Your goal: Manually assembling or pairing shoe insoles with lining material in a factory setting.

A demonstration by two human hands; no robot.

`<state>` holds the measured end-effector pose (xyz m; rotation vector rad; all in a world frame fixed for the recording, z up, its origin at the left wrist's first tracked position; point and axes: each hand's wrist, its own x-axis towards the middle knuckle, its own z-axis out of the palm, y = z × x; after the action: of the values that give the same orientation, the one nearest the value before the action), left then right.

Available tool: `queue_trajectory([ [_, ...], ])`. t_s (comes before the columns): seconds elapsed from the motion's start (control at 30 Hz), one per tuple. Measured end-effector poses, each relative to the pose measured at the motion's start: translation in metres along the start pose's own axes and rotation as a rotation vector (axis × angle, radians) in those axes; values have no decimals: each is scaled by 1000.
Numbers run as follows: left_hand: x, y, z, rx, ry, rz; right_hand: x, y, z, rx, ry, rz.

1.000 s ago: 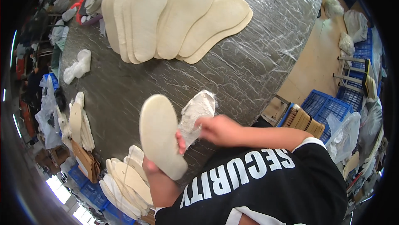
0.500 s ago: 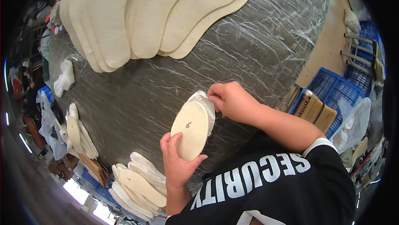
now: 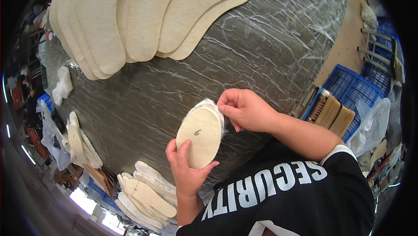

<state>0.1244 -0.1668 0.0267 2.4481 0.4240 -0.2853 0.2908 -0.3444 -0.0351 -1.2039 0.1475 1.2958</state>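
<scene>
A second earlier the insole (image 3: 199, 138) had shown a blank face, with a fluffy white layer (image 3: 206, 102) apart at its right; now its marked face was up and the layer lay behind it, fringing the top and right edges. Against half a second ago little had changed: the insole kept nearly the same place, the layer's strip beside the right edge looked narrower, and the large insoles (image 3: 143, 14) fanned at the far side of the bench (image 3: 130, 109) had slid up and left in view. The left hand (image 3: 188, 173) came up from below, back showing, its grip clamped on the insole's lower end, with one finger laid over the face, another at the left edge and the thumb out to the right. The right hand (image 3: 248, 110) reached in from the right, forearm slanting up and left, its grip pinched on the layer at the insole's upper right edge, the other fingers curled under. The insole was in front of the person's chest, above the near part of the bench, right of the smaller insoles (image 3: 146, 197) piled at lower left.
</scene>
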Motion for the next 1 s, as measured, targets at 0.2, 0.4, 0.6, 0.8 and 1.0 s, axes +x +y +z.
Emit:
queue_trajectory([
  [0.2, 3, 0, 2, 29, 7, 27, 0, 3, 0, 3, -14, -42],
  [0.4, 7, 3, 1, 41, 0, 29, 0, 5, -1, -10, -4, -66],
  [0.6, 9, 4, 0, 59, -11, 29, -1, 5, -1, -9, 1, -95],
  [0.8, 9, 6, 0, 62, -10, 27, -1, 5, -1, -22, 3, -91],
  [1.0, 11, 6, 1, 71, -20, 28, 1, 10, -2, -8, -3, -123],
])
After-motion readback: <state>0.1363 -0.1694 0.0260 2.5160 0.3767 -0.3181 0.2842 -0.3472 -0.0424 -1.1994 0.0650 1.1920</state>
